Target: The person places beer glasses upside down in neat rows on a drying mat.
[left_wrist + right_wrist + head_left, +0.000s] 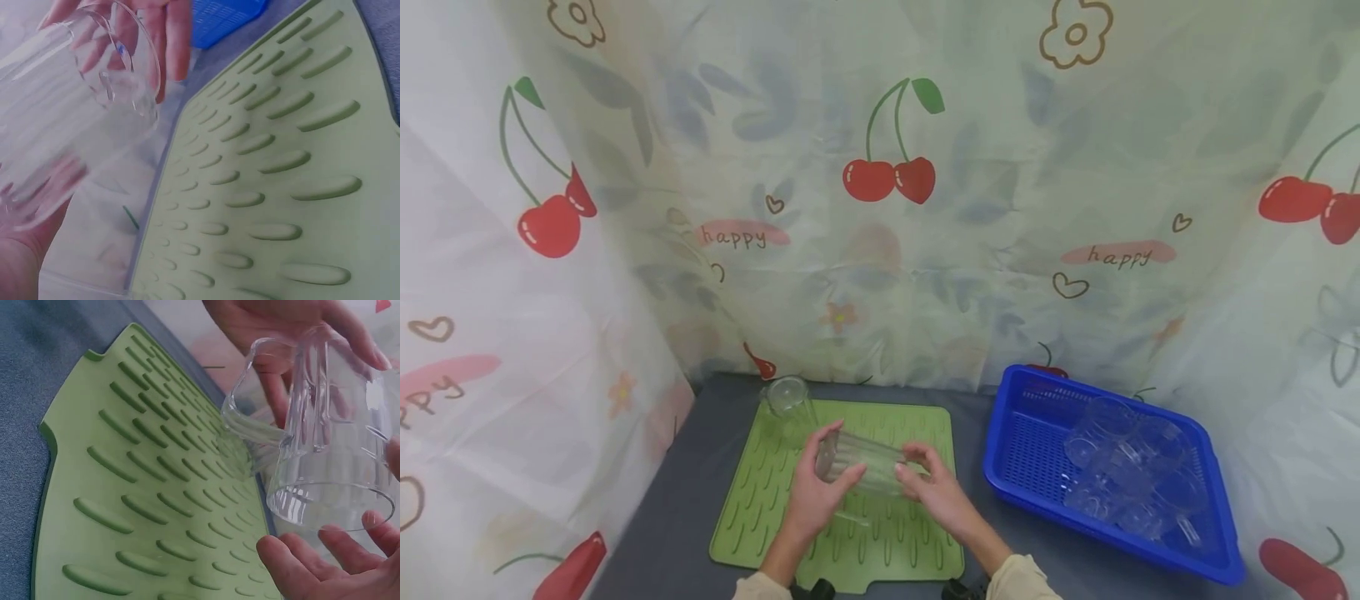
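A clear ribbed glass mug [861, 462] lies on its side in the air just above a green ridged drying mat [760, 508]. My left hand [824, 483] grips its left end, and my right hand [925, 479] holds the right end. In the left wrist view the mug [69, 119] fills the upper left, with the right hand's fingers [169, 37] behind it. The right wrist view shows the mug [325, 437] and its handle [250, 419], my right fingertips [312, 562] under the rim, and the mat [125, 487] below.
A second clear glass [790, 404] stands at the mat's far left corner. A blue plastic basket [1000, 467] to the right holds several clear mugs [1127, 475]. The grey tabletop [655, 525] is enclosed by cherry-print curtains [887, 208].
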A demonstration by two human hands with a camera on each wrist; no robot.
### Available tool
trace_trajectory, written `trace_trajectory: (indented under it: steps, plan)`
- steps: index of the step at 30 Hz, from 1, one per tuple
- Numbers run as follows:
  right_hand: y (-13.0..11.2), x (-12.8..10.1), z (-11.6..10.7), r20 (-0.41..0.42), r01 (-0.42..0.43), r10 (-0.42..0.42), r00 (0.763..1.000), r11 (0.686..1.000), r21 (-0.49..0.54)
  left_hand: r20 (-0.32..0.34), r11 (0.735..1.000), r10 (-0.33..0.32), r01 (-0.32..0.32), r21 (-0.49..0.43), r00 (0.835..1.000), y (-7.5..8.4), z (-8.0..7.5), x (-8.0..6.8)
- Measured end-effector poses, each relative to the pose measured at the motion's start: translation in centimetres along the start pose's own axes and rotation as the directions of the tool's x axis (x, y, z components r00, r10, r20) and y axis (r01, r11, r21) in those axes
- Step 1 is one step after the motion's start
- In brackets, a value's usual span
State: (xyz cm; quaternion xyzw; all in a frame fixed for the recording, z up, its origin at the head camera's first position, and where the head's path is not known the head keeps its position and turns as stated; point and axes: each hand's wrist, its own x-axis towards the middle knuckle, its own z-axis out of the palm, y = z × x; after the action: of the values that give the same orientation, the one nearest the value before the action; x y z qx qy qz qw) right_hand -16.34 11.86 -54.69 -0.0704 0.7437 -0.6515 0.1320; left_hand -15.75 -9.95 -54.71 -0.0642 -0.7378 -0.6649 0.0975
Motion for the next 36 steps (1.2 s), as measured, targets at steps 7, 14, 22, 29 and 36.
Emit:
trace_trajectory:
  steps: [7,14,22,29,36]
  plan:
    - [-0.3,-0.4,0.4,0.011,0.009,-0.008,1.0,0.998,-0.054,-0.049,0.995,0.102,-0.102,0.021,0.994,0.3,-0.4,0.5]
    - [0.0,-0.6,0.3,-0.004,0.012,-0.012,1.0,0.993,-0.118,-0.034,0.989,0.133,-0.131,0.062,0.991,0.5,-0.6,1.0]
    - [0.2,-0.9,-0.3,-0.066,-0.01,-0.002,0.998,0.983,-0.182,-0.059,0.969,0.22,-0.212,0.124,0.974,1.4,-0.5,2.2]
    - [-0.1,-1.2,-0.7,-0.106,0.002,-0.026,0.994,0.977,-0.215,-0.084,0.959,0.232,-0.213,0.188,0.969,1.9,-0.5,3.0]
    - [-0.8,-1.4,-1.4,-0.142,0.013,-0.047,0.989,0.973,-0.232,-0.076,0.927,0.258,-0.225,0.3,0.963,1.7,-0.1,4.2]
